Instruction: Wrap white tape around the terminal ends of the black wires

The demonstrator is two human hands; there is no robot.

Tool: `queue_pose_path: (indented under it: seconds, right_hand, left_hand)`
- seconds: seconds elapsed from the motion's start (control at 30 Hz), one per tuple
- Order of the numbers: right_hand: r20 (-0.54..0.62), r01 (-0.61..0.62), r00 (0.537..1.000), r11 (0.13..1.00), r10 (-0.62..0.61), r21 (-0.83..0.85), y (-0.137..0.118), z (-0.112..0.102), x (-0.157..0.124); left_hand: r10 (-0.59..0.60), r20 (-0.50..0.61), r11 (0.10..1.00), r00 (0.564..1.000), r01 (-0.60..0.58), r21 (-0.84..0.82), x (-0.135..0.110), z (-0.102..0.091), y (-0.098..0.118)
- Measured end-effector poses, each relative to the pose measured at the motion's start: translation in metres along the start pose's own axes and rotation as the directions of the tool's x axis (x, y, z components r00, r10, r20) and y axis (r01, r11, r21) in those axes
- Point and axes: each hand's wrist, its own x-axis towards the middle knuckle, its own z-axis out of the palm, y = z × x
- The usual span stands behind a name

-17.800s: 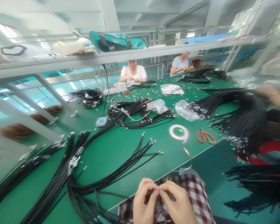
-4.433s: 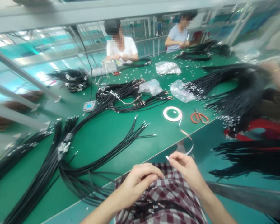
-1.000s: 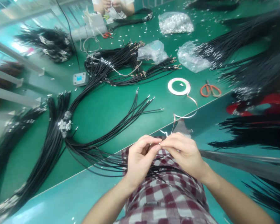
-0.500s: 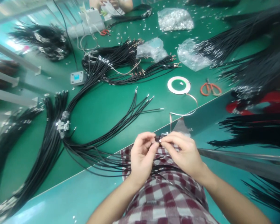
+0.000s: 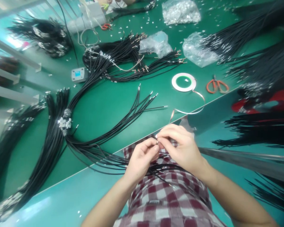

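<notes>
My left hand (image 5: pixel 142 160) and right hand (image 5: pixel 180 146) are both closed in a pinch, fingertips meeting on a small metal terminal (image 5: pixel 156 142) above my lap; my fingers hide most of it. Black wires (image 5: pixel 165 168) with metal ends hang across my checked shirt (image 5: pixel 165 201) just below my hands. Beyond the edge of the green bench (image 5: pixel 109 101) lie more black wires (image 5: pixel 132 110), fanned out. A roll of tape (image 5: pixel 183 82) trails a coppery strip toward my right hand, with orange scissors (image 5: pixel 217 86) beside it. Plastic bags (image 5: pixel 198 49) of metal terminals sit further off among scattered terminals.
</notes>
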Motion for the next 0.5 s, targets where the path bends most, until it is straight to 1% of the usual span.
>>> queue_pose_path:
  seconds: [0.07, 0.13, 0.2, 0.27, 0.33, 0.4, 0.5]
  right_hand:
    - [0.035, 0.020, 0.999, 1.000, -0.019, -0.016, -0.001, 0.002, 0.002]
    - [0.059, 0.015, 0.998, 1.000, -0.016, 0.014, 0.000, 0.001, 0.002]
    - [0.087, -0.009, 0.996, 0.997, 0.002, 0.081, 0.001, -0.002, 0.001]
    - [0.101, -0.044, 0.994, 0.984, 0.027, 0.171, 0.003, -0.005, 0.000]
    - [0.102, -0.072, 0.994, 0.969, 0.049, 0.237, 0.004, -0.006, 0.000]
    - [0.101, -0.082, 0.993, 0.964, 0.057, 0.254, 0.005, -0.005, 0.000]
    - [0.105, -0.077, 0.993, 0.973, 0.056, 0.216, 0.005, -0.004, -0.001]
  left_hand:
    - [0.021, 0.021, 0.999, 1.000, -0.022, 0.038, -0.003, -0.004, 0.001]
    - [0.033, 0.094, 0.991, 0.995, -0.044, 0.126, -0.004, -0.008, 0.006]
    - [0.019, 0.199, 0.978, 0.980, -0.059, 0.199, -0.005, -0.011, 0.011]
    - [-0.030, 0.247, 0.985, 0.969, -0.014, 0.174, -0.004, -0.011, 0.013]
    - [-0.092, 0.224, 0.992, 0.970, 0.071, 0.101, -0.003, -0.010, 0.012]
    - [-0.130, 0.166, 0.990, 0.978, 0.120, 0.070, -0.001, -0.007, 0.009]
    - [-0.111, 0.098, 0.993, 0.989, 0.105, 0.062, -0.002, -0.002, 0.006]
